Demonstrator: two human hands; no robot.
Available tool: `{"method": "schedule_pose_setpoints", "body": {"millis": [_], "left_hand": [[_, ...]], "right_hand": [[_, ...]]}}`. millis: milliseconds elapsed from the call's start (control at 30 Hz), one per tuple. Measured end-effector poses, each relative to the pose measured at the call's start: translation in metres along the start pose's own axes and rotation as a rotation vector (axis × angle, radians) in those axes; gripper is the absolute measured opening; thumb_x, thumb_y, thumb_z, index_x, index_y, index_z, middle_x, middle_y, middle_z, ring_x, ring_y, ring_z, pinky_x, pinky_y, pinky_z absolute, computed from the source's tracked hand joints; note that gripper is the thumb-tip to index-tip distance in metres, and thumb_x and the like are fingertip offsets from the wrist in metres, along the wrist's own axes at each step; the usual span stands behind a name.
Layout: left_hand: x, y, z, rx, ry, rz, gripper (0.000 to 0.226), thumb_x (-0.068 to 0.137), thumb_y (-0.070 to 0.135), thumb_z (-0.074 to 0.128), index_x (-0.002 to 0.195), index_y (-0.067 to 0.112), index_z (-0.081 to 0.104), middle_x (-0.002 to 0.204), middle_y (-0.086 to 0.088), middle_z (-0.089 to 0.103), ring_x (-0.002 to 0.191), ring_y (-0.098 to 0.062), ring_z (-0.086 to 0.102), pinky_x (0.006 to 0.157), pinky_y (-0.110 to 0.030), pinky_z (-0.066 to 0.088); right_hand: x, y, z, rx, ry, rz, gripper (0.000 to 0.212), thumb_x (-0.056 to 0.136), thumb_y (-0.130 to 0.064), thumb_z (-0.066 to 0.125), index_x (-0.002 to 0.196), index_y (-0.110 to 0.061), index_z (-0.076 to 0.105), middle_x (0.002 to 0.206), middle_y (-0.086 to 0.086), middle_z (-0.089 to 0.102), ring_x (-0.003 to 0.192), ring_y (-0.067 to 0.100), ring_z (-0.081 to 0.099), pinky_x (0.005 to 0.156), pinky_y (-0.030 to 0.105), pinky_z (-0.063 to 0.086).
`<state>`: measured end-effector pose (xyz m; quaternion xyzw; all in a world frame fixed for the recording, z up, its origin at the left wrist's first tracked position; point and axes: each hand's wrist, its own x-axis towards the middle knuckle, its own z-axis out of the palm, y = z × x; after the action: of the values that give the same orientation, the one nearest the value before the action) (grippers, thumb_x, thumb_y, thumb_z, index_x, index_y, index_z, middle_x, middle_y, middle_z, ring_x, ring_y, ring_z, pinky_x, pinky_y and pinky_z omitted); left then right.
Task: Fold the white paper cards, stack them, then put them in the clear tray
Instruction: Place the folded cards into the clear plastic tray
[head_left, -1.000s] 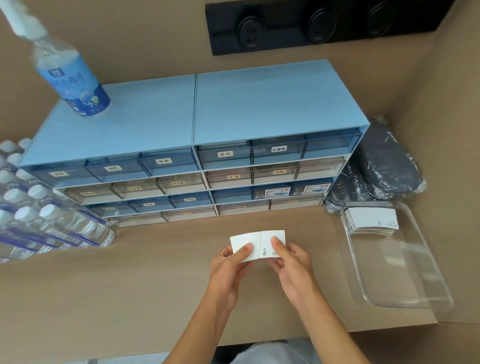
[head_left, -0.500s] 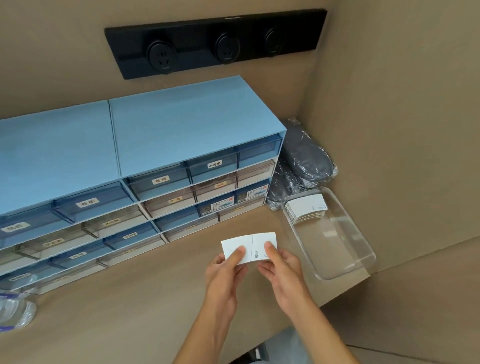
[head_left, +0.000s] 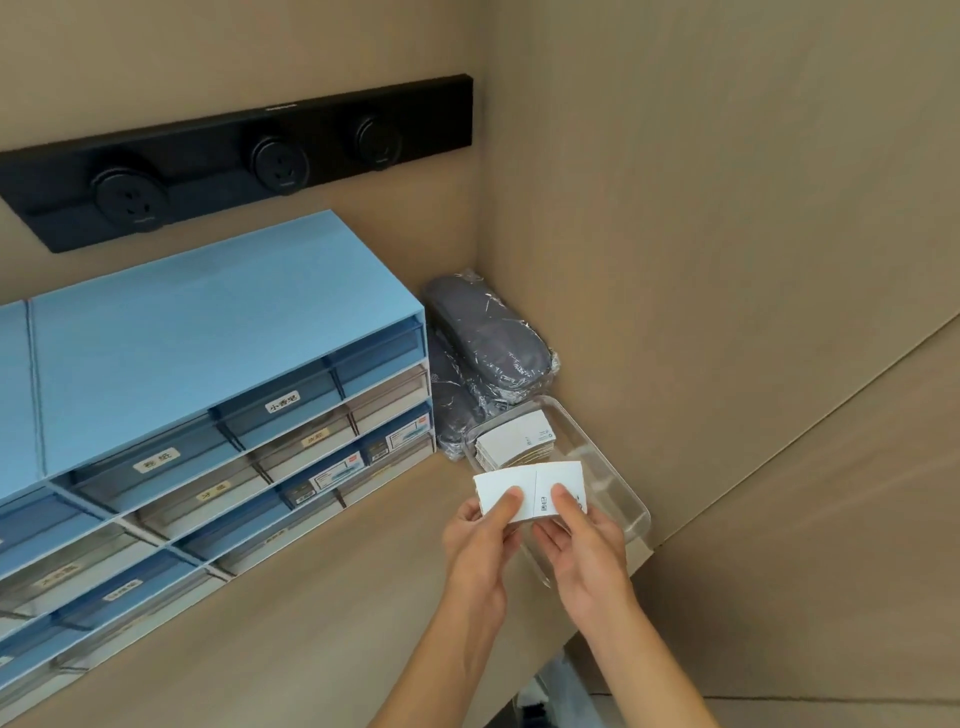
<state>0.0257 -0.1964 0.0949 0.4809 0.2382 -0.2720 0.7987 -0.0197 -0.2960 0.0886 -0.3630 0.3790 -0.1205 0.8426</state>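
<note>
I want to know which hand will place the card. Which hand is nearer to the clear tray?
Right. The right hand holds the card over the clear tray's near end, overlapping it in view. The left hand holds the card's other end, beside the tray, over the desk.

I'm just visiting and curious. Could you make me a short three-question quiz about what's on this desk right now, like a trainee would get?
1. True or false: both hands hold the white card.
2. Where does the stack of cards lie in the clear tray?
A. at the end nearest the wrapped grey pouches
B. at the end nearest the person
C. outside the tray
3. Fill in: the drawer unit is coloured ____.

Key:
1. True: the left hand and right hand each pinch one half.
2. A
3. blue
</note>
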Motion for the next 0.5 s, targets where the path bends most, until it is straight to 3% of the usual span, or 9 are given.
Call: {"method": "schedule_pose_setpoints", "body": {"millis": [67,167,300,400,500], "left_hand": [[0.006,-0.006,0.025,-0.038,0.017,-0.011,0.033,0.085,0.005,0.074,0.115,-0.003,0.063,0.104,-0.019,0.076,0.083,-0.022,0.072,0.076,-0.030,0.058],[0.014,-0.019,0.060,-0.146,0.091,-0.017,0.023,0.086,0.001,0.072,0.108,-0.004,0.064,0.090,-0.016,0.078,0.070,-0.018,0.075,0.057,-0.023,0.058],[0.026,-0.037,0.095,-0.389,0.182,-0.050,0.025,0.087,-0.004,0.069,0.111,-0.010,0.066,0.099,-0.024,0.075,0.064,-0.022,0.075,0.054,-0.026,0.059],[0.035,-0.049,0.108,-0.438,0.304,-0.084,0.010,0.084,0.001,0.074,0.089,-0.002,0.066,0.070,-0.015,0.073,0.049,-0.020,0.070,0.052,-0.031,0.061],[0.044,-0.057,0.112,-0.430,0.410,-0.117,0.019,0.082,0.004,0.077,0.073,0.004,0.061,0.054,-0.009,0.069,0.043,-0.021,0.066,0.048,-0.032,0.059]], "right_hand": [[0.016,-0.012,-0.006,0.018,0.054,-0.029,0.020,0.089,-0.015,0.069,0.108,-0.011,0.069,0.099,0.009,0.078,0.087,0.019,0.076,0.077,0.033,0.053],[0.042,-0.029,-0.012,0.028,0.080,-0.006,0.017,0.088,-0.015,0.069,0.104,-0.010,0.070,0.090,0.006,0.079,0.078,0.018,0.076,0.073,0.032,0.053],[0.070,-0.044,-0.019,0.015,0.082,0.078,0.009,0.087,-0.011,0.070,0.095,-0.006,0.070,0.081,0.010,0.078,0.068,0.020,0.075,0.065,0.032,0.056],[0.083,-0.043,-0.023,-0.016,0.127,0.170,0.009,0.087,-0.009,0.070,0.086,-0.001,0.069,0.072,0.014,0.077,0.060,0.024,0.074,0.052,0.031,0.058],[0.094,-0.034,-0.026,-0.039,0.215,0.252,0.021,0.085,-0.015,0.073,0.084,0.006,0.069,0.071,0.019,0.075,0.057,0.029,0.073,0.052,0.033,0.059]]}}
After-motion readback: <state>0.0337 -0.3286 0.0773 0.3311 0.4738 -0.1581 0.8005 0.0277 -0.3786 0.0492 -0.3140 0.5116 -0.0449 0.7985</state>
